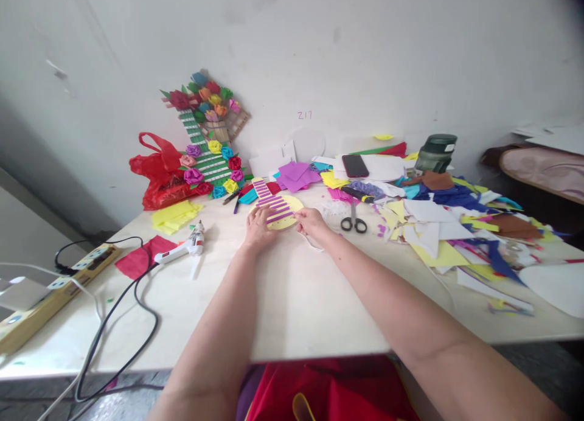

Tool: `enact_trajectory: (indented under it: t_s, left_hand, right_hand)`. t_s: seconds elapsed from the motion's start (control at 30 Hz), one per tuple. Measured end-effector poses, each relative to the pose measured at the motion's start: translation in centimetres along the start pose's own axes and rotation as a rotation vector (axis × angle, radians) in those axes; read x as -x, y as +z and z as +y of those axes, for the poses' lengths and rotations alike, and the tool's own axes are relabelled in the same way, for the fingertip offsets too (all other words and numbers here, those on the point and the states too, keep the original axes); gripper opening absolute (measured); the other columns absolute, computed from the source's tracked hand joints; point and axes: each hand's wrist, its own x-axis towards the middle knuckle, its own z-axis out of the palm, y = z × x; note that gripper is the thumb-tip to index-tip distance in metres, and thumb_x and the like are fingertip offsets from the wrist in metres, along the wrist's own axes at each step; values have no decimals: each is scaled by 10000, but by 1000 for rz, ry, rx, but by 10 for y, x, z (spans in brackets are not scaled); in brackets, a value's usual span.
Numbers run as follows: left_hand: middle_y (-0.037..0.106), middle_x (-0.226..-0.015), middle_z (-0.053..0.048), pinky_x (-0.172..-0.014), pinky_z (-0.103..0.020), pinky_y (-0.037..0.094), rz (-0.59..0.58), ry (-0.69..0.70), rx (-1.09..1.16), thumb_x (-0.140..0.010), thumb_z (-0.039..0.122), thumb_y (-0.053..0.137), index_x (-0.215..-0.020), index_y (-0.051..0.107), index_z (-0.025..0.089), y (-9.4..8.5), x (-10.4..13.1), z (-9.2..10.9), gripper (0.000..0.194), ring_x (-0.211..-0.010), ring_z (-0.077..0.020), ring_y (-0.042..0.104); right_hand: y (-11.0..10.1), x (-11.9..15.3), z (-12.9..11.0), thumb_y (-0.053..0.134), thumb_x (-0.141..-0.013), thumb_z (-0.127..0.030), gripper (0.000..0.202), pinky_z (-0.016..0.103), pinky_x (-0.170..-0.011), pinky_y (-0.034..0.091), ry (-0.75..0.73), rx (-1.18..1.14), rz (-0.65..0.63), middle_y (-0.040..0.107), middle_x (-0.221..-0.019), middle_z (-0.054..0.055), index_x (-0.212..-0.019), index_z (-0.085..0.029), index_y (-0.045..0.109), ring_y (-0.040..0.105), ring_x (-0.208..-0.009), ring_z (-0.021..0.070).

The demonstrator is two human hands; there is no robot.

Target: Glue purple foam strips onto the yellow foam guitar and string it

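A yellow paper piece (291,221) with a round body, a narrow neck and purple strips across it lies on the white table. My left hand (260,228) rests on its left edge, the fingers pressed on it. Over the right edge, my right hand (312,222) is closed in a pinch on a thin white string (311,244), which hangs down in a loop beside the piece. Black-handled scissors (354,223) lie to the right of my right hand. To the left is a white glue gun (185,246) with its cable.
A flower-decorated green frame (213,165) leans on the wall beside a red bag (159,170). A power strip (59,293) and cables lie at the left. Paper scraps (438,217) cover the right, near a phone (354,166) and a dark green bottle (435,154).
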Motion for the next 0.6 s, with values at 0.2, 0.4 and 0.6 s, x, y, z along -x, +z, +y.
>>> enact_trajectory:
  t_s: [0.2, 0.4, 0.6]
  left_hand:
    - [425, -1331, -36, -1003, -467, 287, -119, -108, -129, -546, 195, 589, -1185, 490, 262, 3, 1, 3, 651, -1258, -296, 280]
    - [439, -1328, -36, -1008, -402, 319, -164, -155, -167, -576, 220, 605, -1215, 479, 248, -1, 0, 10, 651, -1233, -267, 354]
    - [467, -1302, -58, -982, -330, 350, -166, -161, -190, -619, 288, 618, -1173, 519, 226, 0, -1, 10, 567, -1178, -222, 437]
  right_hand:
    - [-1, -1, -3, 530, -744, -138, 78, 183, -360, 272, 104, 43, 130, 510, -446, -22, -684, -134, 581, 421, -355, 64]
    - [-1, 7, -11, 516, -751, -106, 78, 172, -324, 180, 257, -374, 128, 445, -411, -52, -681, -139, 518, 300, -310, 31]
    - [-4, 5, -11, 476, -802, -111, 60, 144, -319, 181, 322, -516, 105, 543, -509, 8, -759, -128, 514, 284, -336, 15]
